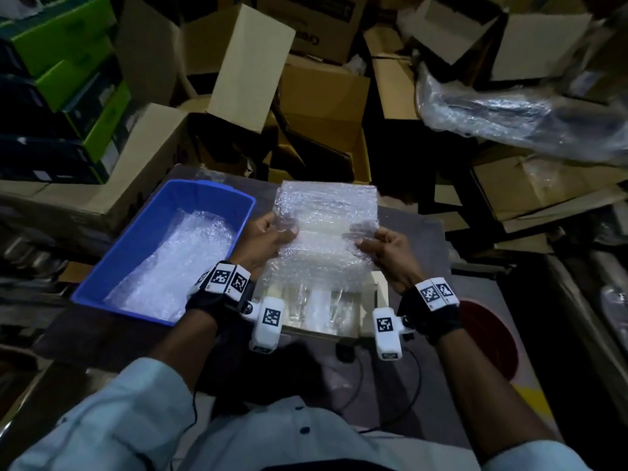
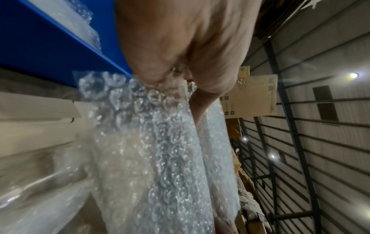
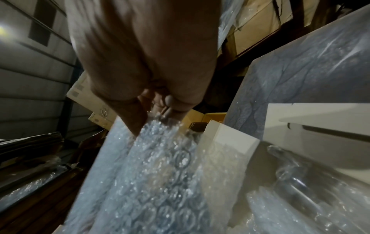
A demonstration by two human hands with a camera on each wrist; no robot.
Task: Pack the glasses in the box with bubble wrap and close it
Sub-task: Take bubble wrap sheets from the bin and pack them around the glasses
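A sheet of bubble wrap [image 1: 326,222] is held up over a small open white box [image 1: 380,287] in the middle of the table. My left hand [image 1: 268,236] pinches the sheet's left edge and my right hand [image 1: 384,246] pinches its right edge. Clear glasses [image 1: 299,300] stand inside the box below the sheet, partly hidden by it. The left wrist view shows my left hand [image 2: 170,76] gripping the bubble wrap [image 2: 156,142] beside the box wall [image 2: 36,110]. In the right wrist view my right hand [image 3: 156,110] pinches the bubble wrap [image 3: 160,166] above the box [image 3: 230,139].
A blue plastic tub [image 1: 142,239] with more bubble wrap [image 1: 176,260] stands left of the box. Open cardboard boxes [image 1: 323,107] crowd the floor behind the table. A plastic-wrapped bundle [image 1: 516,113] lies at the far right. Black cables [image 1: 360,365] run along the near table edge.
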